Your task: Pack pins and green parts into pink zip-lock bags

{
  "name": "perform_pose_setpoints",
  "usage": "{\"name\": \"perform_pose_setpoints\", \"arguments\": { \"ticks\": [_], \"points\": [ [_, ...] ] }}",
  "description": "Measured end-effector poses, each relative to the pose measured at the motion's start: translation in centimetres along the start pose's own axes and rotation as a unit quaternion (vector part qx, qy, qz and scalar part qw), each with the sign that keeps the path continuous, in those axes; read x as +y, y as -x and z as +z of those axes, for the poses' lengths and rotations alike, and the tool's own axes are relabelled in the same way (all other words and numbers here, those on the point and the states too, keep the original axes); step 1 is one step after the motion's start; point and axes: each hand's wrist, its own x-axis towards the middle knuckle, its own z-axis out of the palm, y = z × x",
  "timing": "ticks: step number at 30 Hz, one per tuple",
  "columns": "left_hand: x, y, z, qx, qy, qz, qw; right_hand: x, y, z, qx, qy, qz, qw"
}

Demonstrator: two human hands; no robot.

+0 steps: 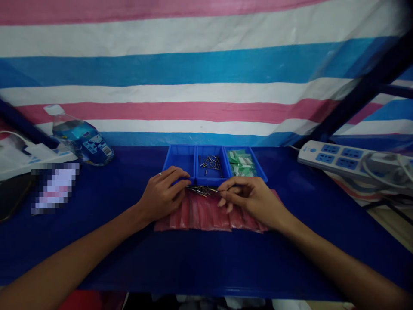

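A small pile of thin metal pins (200, 190) lies on a row of pink plastic bags (206, 215), just in front of the blue bins. My left hand (166, 191), with a ring on one finger, is curled at the pile's left end. Its fingertips are pressed together there, and what they hold is too small to make out. On the right, my right hand (250, 196) pinches one end of a thin metal pin between thumb and forefinger. More pins (210, 162) lie loose in the middle blue bin (209, 181).
Left of the middle bin is a bare blue bin (181, 157); a right bin (262, 172) holds green-and-white packets (240, 162). A bottle (88, 140) leans at left beside a phone (14, 196). Power strips (335, 157) sit at the right and far left.
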Motion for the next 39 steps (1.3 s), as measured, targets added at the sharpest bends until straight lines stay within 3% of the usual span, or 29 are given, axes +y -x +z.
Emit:
{"name": "perform_pose_setpoints", "arguments": {
  "ticks": [3, 6, 8, 10, 14, 16, 20, 25, 32, 35, 39],
  "points": [
    [0.0, 0.0, 0.0, 0.009, -0.004, 0.006, 1.0, 0.0, -0.3, 0.2, 0.051, -0.089, -0.023, 0.994],
    [0.0, -0.1, 0.0, 0.014, -0.003, 0.01, 1.0, -0.3, -0.2, 0.4, 0.087, -0.107, -0.088, 0.987],
    [0.0, -0.2, 0.0, 0.011, 0.0, 0.01, 1.0, -0.2, 0.1, 0.3, 0.106, -0.05, -0.14, 0.983],
    [0.0, -0.1, 0.0, 0.009, 0.0, 0.007, 1.0, 0.2, 0.5, 0.1, 0.119, 0.095, -0.197, 0.969],
    [0.0, -0.1, 0.0, 0.002, -0.003, 0.0, 1.0, 1.6, 0.6, 0.2, 0.032, 0.421, -0.235, 0.876],
    [0.1, 0.0, 0.0, 0.0, -0.003, 0.0, 1.0, 2.1, 0.3, 0.5, -0.015, 0.471, -0.236, 0.85],
    [0.0, 0.0, 0.0, 0.003, -0.005, 0.003, 1.0, 2.4, -0.2, 1.1, -0.06, 0.486, -0.263, 0.831],
    [0.1, 0.1, 0.0, 0.006, -0.002, 0.005, 1.0, 3.1, -0.5, 1.3, -0.051, 0.496, -0.24, 0.833],
    [0.0, 0.1, 0.1, 0.004, -0.003, 0.005, 1.0, 3.0, -0.3, 0.9, 0.031, 0.449, -0.224, 0.865],
    [0.0, 0.0, 0.1, 0.006, -0.007, 0.005, 1.0, 2.0, -0.1, 0.2, 0.059, 0.379, -0.205, 0.901],
    [0.0, 0.0, 0.1, 0.006, -0.014, 0.006, 1.0, 0.9, 0.0, -0.3, 0.074, 0.259, -0.109, 0.957]
  ]
}}
